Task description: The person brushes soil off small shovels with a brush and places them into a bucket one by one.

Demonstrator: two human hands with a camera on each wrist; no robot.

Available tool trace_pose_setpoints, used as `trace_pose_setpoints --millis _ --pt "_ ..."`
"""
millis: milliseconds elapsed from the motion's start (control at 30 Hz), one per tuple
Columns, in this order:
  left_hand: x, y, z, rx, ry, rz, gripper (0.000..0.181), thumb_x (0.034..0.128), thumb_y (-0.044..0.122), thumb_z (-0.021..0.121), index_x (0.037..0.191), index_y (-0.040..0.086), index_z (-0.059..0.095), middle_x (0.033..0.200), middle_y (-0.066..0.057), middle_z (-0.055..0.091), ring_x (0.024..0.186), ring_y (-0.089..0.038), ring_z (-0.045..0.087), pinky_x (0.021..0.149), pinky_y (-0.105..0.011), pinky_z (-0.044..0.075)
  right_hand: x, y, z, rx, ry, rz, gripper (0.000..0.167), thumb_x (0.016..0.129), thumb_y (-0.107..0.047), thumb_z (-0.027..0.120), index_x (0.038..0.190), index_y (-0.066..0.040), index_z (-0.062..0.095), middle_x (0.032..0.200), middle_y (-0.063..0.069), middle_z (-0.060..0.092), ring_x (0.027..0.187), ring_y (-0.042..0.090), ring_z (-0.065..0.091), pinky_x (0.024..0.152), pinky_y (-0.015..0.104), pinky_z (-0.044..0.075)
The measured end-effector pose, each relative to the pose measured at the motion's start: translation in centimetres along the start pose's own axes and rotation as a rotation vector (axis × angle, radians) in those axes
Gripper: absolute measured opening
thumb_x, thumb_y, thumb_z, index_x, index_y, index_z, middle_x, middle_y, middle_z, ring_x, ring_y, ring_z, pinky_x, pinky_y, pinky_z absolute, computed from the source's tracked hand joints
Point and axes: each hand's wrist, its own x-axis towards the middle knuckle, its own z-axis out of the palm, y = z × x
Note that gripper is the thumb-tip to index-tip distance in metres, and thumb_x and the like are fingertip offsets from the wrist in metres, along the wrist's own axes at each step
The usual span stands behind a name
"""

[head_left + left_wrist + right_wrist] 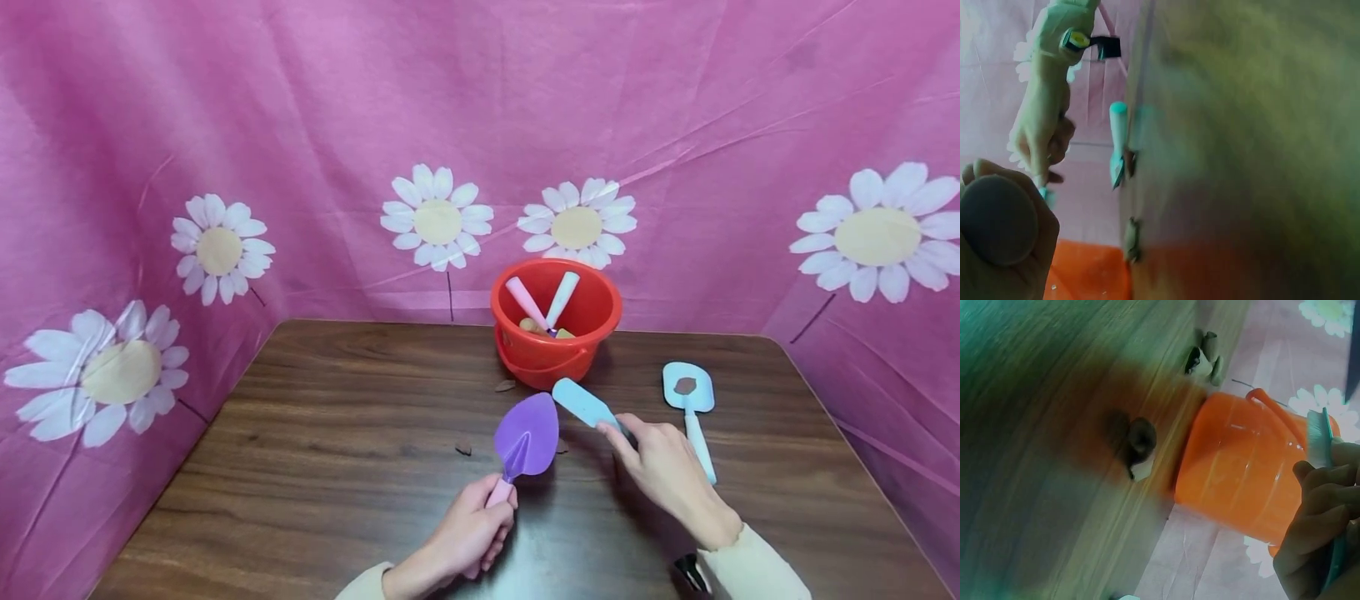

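Note:
My left hand (474, 527) grips the pink handle of a trowel with a purple heart-shaped blade (527, 433), held above the table. In the left wrist view the round handle end (997, 219) pokes out of the fist. My right hand (663, 467) holds a light blue brush (583, 404); pale bristles (1318, 439) show in the right wrist view. The brush head reaches toward the trowel's blade, and contact cannot be told. Small dry curled leaves lie on the table: one leaf (463, 448) left of the blade, another leaf (562, 447) partly behind it.
A red bucket (543, 358) stands at the back, with a pink handle (527, 302) and a light blue handle (563, 298) sticking up inside. One leaf (506, 386) lies before it. At the right rests a light blue shovel (697, 433) bearing a brown patch. Pink flowered cloth (337, 167) surrounds the table.

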Motion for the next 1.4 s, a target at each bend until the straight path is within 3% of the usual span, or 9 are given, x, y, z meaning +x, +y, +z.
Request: trace_pose_setpoints --millis 67,100,300,467,567,700,900,1167,1400 --pt "0.0 0.5 -0.4 0.062 -0.005 0.052 0.020 0.0786 0.000 0.046 0.097 -0.004 0.052 0.057 0.001 0.045 0.037 -0.007 0.037 0.030 -0.020 0.032 0.0 0.0 -0.1 -0.011 -0.013 0.005 0.019 0.090 -0.028 0.067 0.086 -0.009 0.066 0.052 -0.008 0.040 0.048 0.008 0.040 0.046 0.026 0.034" --pt "0.0 0.8 -0.6 0.137 0.001 0.096 0.020 0.0794 0.001 0.047 0.098 -0.001 0.054 0.058 0.002 0.046 0.039 -0.005 0.039 0.032 -0.019 0.034 -0.1 0.0 -0.1 -0.017 -0.017 0.004 0.019 0.090 -0.028 0.067 0.084 -0.011 0.065 0.051 -0.008 0.038 0.048 0.008 0.038 0.046 0.026 0.034" --pt "0.8 4.2 -2.5 0.690 0.103 0.407 0.032 0.0756 0.006 0.058 0.106 0.016 0.058 0.073 0.010 0.049 0.063 -0.001 0.048 0.058 -0.017 0.045 -0.7 0.2 -0.1 -0.048 0.010 -0.039 0.022 0.087 -0.028 0.070 0.073 -0.017 0.057 0.051 -0.012 0.032 0.048 0.008 0.035 0.046 0.026 0.032" --pt "2.6 8.2 -3.9 0.900 0.098 0.563 0.053 0.0758 0.005 0.059 0.128 0.011 0.054 0.085 0.004 0.046 0.071 -0.008 0.046 0.062 -0.019 0.046 -1.0 0.3 -0.4 -0.052 0.039 -0.051 0.018 0.086 -0.027 0.071 0.075 -0.018 0.060 0.051 -0.012 0.035 0.048 0.007 0.036 0.045 0.027 0.033" --pt "4.4 10.4 -4.4 0.971 0.115 0.626 0.053 0.0799 0.007 0.061 0.132 0.012 0.054 0.089 0.002 0.050 0.072 -0.009 0.047 0.061 -0.022 0.046 -1.2 0.4 -0.7 -0.048 0.038 -0.041 0.016 0.086 -0.029 0.070 0.077 -0.018 0.062 0.051 -0.012 0.038 0.048 0.006 0.038 0.045 0.027 0.035" --pt "7.2 12.3 -4.6 1.000 0.202 0.669 0.043 0.0828 0.012 0.063 0.126 0.014 0.058 0.094 0.003 0.060 0.078 -0.011 0.054 0.068 -0.027 0.050 -1.4 0.4 -0.9 -0.058 0.030 -0.036 0.015 0.086 -0.031 0.070 0.079 -0.019 0.063 0.051 -0.013 0.038 0.048 0.004 0.036 0.045 0.026 0.034" --pt "10.4 12.9 -3.8 1.018 0.299 0.663 0.036 0.0845 0.016 0.063 0.121 0.013 0.064 0.096 -0.001 0.058 0.086 -0.016 0.050 0.071 -0.027 0.048 -1.6 0.5 -1.0 -0.065 0.059 -0.071 0.014 0.084 -0.029 0.072 0.080 -0.020 0.063 0.052 -0.015 0.036 0.048 0.001 0.032 0.044 0.024 0.033" --pt "11.9 13.0 -2.4 1.081 0.335 0.634 0.039 0.0840 0.017 0.068 0.122 0.009 0.066 0.105 -0.004 0.056 0.092 -0.018 0.051 0.074 -0.029 0.052 -1.9 0.6 -1.0 -0.077 0.098 -0.098 0.010 0.084 -0.028 0.072 0.082 -0.021 0.065 0.053 -0.015 0.039 0.048 0.001 0.032 0.043 0.025 0.033" --pt "12.6 12.6 -2.2 1.226 0.405 0.714 0.047 0.0813 0.023 0.074 0.126 0.015 0.064 0.115 -0.003 0.063 0.096 -0.021 0.054 0.081 -0.035 0.047 -1.9 0.7 -1.3 -0.070 0.076 -0.066 0.013 0.085 -0.030 0.071 0.080 -0.021 0.062 0.051 -0.013 0.036 0.047 0.004 0.034 0.042 0.029 0.033"
